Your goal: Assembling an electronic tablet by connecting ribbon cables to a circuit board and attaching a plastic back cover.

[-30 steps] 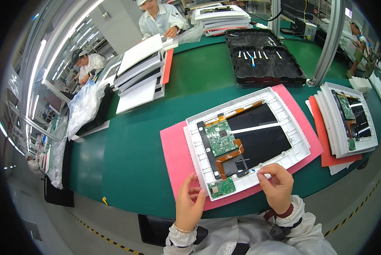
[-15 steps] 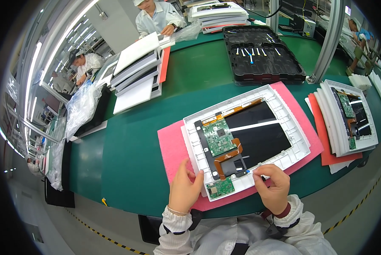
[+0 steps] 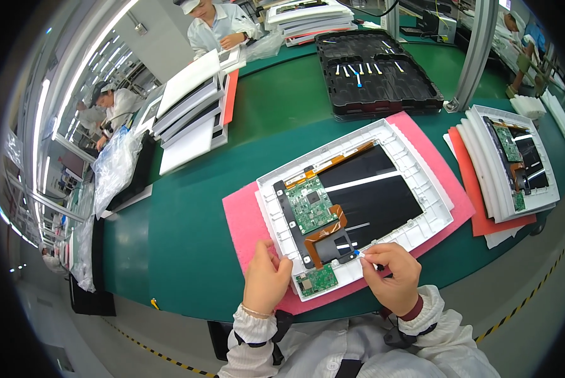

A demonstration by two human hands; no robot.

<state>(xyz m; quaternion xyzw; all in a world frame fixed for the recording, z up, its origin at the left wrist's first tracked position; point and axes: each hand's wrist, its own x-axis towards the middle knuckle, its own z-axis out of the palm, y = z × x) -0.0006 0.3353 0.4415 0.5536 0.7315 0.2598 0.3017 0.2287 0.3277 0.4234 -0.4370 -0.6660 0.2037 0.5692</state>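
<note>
A white plastic housing [image 3: 435, 211] with a black panel [image 3: 377, 198], a larger green circuit board [image 3: 312, 208], a smaller green board [image 3: 317, 281] and orange flex cables lies on a pink foam sheet [image 3: 237, 214]. My right hand [image 3: 392, 274] pinches a small white flat ribbon cable [image 3: 362, 254] with a blue end. The blue end is at the housing's near edge, beside a black bracket. Beside the housing's left near corner is my left hand [image 3: 265, 277], fingers bent and apart from the thumb, with nothing visible in it.
A black tray [image 3: 383, 88] at the back holds several white ribbon strips with blue ends. Stacked white panels [image 3: 191, 94] stand at the back left, and another housing [image 3: 541, 195] tops a foam stack at right. A metal post [image 3: 474, 57] rises behind. A person [image 3: 213, 28] sits opposite.
The view has shifted slightly, moving the bench leftward in the picture. My left hand's fingers have drawn in a little closer. My right hand still pinches the ribbon cable near the black bracket.
</note>
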